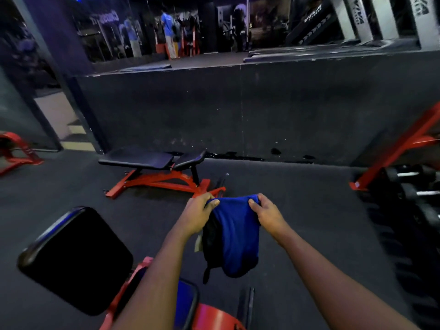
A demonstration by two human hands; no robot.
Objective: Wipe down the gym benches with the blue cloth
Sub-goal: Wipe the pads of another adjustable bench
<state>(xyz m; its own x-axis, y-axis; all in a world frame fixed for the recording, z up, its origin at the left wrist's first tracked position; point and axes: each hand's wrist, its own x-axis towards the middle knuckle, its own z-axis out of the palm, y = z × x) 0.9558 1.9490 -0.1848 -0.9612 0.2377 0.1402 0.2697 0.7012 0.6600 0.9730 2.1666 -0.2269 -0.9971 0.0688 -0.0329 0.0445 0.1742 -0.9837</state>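
both hands, left hand and right hand, pinch the top edge of the blue cloth in mid-air above the floor, looks like prepping between wipes; next move likely carrying it to the adjustable bench by the wall.

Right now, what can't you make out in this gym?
Head view:
- Blue cloth: top corners hidden under the left hand and right hand; the dark piece behind it is unclear.
- Near bench: frame cut off by the bottom edge.
- Dumbbells: cut off by the right edge.
- Far person: blurred, too small.
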